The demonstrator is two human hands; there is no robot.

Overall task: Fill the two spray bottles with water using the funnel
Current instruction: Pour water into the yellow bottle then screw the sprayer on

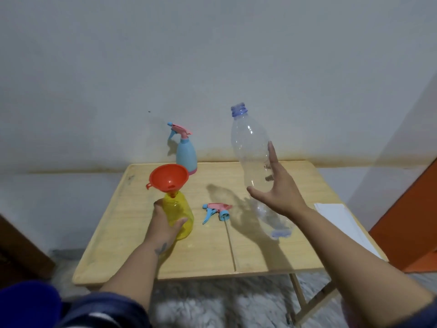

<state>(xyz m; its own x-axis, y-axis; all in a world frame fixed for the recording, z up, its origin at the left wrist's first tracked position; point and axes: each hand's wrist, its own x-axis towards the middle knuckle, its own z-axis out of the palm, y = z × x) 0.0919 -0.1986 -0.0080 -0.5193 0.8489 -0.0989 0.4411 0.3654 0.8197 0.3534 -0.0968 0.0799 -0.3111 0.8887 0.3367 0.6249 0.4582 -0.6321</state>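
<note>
Left hand (163,223) grips yellow bottle (181,208) under funnel (169,177); right hand (281,192) loosely holds near-empty clear bottle (248,143). Pouring looks done; next, refit sprayer (216,210).

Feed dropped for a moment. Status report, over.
Left hand grips yellow bottle, funnel in its neck. Right hand holds clear bottle, tilted, looks empty. Blue bottle capped at back; loose sprayer on table, not blocking.

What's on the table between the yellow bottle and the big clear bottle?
A pink-and-blue spray head lies there on the table, seen in the head view.
</note>
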